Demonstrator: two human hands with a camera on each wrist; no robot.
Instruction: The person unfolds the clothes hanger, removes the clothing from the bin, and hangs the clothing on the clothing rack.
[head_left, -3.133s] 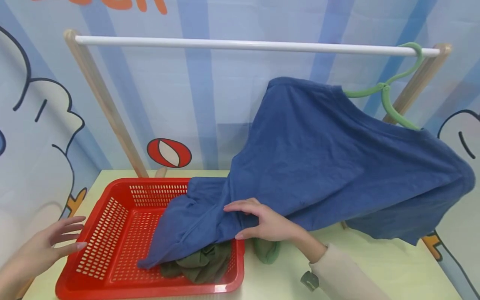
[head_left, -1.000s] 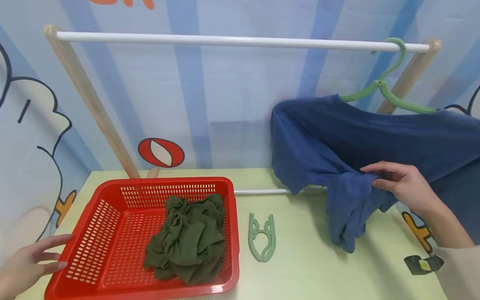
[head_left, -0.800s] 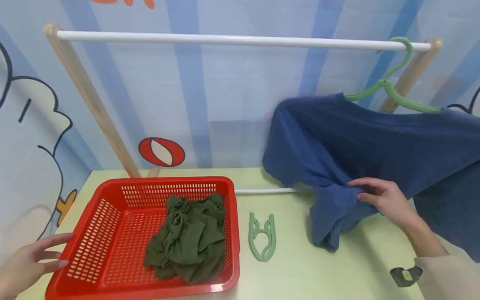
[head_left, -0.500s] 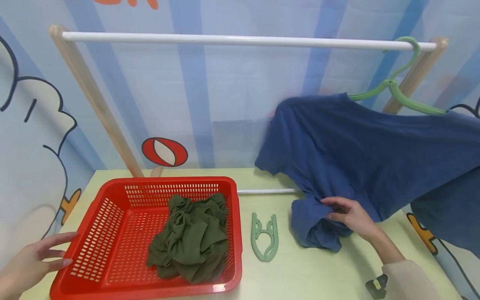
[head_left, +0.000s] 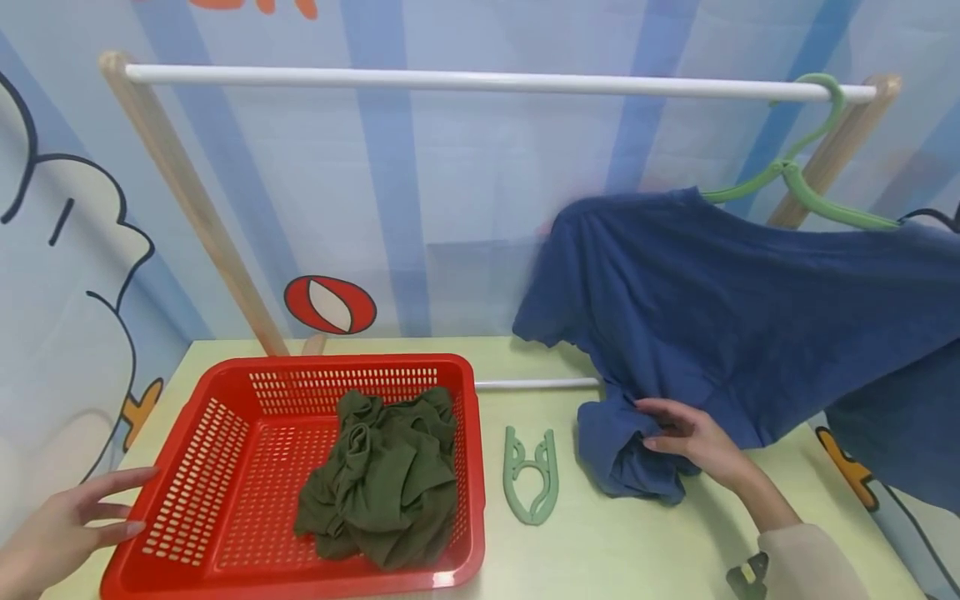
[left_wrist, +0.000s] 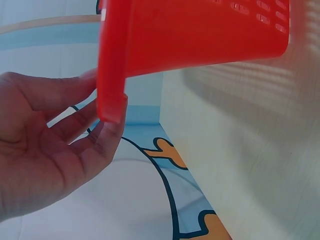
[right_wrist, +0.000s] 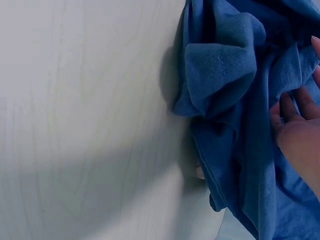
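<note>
A blue T-shirt (head_left: 720, 308) hangs from a green hanger (head_left: 806, 187) at the rack's right end. Its lower part is bunched on the table. My right hand (head_left: 697, 437) holds this bunched cloth between thumb and fingers. In the right wrist view, folds of the shirt (right_wrist: 225, 70) partly hide the fingers. My left hand (head_left: 71, 521) is at the left rim of a red basket (head_left: 307, 362). In the left wrist view the basket's rim (left_wrist: 112, 65) lies between thumb and fingers. Dark green cloth (head_left: 382, 483) lies crumpled in the basket's right half.
A folded pale green hanger (head_left: 531, 475) lies on the table (head_left: 555, 558) between basket and shirt. Behind stands a rack with a white top bar (head_left: 480, 81) and wooden posts (head_left: 198, 208); a thin white lower bar (head_left: 536, 384) runs near the table top.
The shirt, partly in the basket three seconds ago, is out to the right. Over the last second my right hand has moved left and down with its cloth. My left hand has stayed at the rim.
</note>
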